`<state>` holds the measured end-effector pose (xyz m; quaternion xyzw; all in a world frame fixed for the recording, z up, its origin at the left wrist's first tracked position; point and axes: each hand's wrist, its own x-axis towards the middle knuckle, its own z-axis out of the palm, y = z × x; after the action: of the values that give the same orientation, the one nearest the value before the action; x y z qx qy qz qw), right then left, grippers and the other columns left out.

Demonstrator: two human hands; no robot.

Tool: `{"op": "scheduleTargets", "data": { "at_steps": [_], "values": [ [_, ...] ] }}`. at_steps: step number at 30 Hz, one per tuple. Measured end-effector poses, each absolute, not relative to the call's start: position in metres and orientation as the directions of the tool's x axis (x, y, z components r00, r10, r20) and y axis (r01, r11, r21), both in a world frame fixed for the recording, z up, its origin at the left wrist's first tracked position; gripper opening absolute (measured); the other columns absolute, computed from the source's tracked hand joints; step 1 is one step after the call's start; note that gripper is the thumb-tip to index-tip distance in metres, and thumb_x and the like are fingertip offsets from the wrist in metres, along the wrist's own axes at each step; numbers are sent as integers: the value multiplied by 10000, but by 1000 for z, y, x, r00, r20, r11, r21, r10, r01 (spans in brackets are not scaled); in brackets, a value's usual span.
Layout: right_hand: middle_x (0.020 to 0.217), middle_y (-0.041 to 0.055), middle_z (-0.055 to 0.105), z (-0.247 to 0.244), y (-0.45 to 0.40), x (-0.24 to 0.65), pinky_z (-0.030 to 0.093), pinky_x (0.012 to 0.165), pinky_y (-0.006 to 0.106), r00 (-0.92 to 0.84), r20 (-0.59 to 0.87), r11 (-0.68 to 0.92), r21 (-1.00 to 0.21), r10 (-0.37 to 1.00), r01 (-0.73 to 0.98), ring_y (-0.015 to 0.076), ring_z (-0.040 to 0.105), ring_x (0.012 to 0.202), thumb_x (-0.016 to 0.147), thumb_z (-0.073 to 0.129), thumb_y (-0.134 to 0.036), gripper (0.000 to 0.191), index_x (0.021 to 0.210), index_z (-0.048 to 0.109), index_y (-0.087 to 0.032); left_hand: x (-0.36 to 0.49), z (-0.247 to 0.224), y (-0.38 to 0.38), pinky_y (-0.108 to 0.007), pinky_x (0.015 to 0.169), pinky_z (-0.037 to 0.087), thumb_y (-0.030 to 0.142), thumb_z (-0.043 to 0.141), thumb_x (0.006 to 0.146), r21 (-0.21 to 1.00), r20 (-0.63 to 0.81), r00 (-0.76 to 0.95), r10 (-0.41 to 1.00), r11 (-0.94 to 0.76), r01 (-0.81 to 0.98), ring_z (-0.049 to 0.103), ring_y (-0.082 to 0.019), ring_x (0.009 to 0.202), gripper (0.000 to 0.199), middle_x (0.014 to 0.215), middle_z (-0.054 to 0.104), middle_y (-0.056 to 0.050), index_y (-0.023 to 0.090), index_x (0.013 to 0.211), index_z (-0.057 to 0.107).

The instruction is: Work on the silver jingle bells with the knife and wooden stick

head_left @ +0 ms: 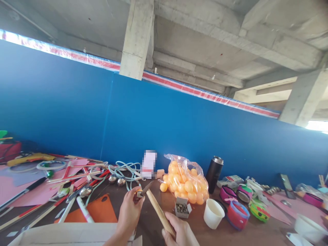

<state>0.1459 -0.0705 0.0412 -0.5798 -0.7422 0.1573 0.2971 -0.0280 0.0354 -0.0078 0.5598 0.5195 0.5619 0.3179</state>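
My left hand is closed, with thumb and fingers pinching a shiny metal ball that looks like a jingle bell. My right hand grips the lower wooden handle of a hammer. The hammer's dark, pointed head is right beside the metal ball; whether they touch I cannot tell. To the right of the handle stands a small open box filled with small metal pieces. Similar shiny balls lie on the table beyond my left hand.
A clear bag of orange balls, a black bottle and a white paper cup stand right of centre. Sticks, pink paper and an orange sheet clutter the left. A phone-like upright item leans before the blue partition.
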Motion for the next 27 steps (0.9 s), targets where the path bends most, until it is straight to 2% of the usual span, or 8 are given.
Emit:
{"op": "scheduleTargets", "data": {
  "at_steps": [5,9,13,17,27],
  "values": [
    [791,21,660,40,-70,147,436,651,197,-115,291,275,-600,950,751,167,598,701,700,486,-138,398,1082,588,-182,-28,-9,36,-329,808,467,408,544,686,926,307,-165,937,-254,279,625,-194,829,417,991,604,-59,203,1048,566],
    [768,19,666,39,-70,146,436,619,194,-135,265,271,-588,955,762,167,596,668,673,497,-137,405,1062,598,-178,-28,-10,36,-314,796,473,414,552,675,929,297,-153,942,-249,274,629,-192,817,440,966,608,-65,182,1049,562],
    [823,23,673,42,-71,145,440,658,188,-129,294,290,-611,947,737,163,598,704,688,495,-152,404,1079,590,-188,-28,-10,37,-314,802,472,408,547,680,925,307,-164,938,-253,283,628,-188,822,415,981,610,-57,200,1039,570],
    [783,14,674,39,-70,146,438,633,188,-137,271,277,-590,953,759,159,596,669,678,503,-150,408,1073,596,-189,-28,-9,36,-310,775,478,404,552,674,929,309,-161,937,-261,263,628,-189,802,412,949,618,-60,193,1028,576],
    [826,24,679,36,-68,147,444,649,198,-157,288,304,-587,945,750,169,607,694,669,502,-137,429,1087,591,-178,-28,-12,38,-308,777,472,413,551,684,926,313,-153,937,-266,269,627,-190,804,417,940,619,-60,187,1033,575]
  ]
}}
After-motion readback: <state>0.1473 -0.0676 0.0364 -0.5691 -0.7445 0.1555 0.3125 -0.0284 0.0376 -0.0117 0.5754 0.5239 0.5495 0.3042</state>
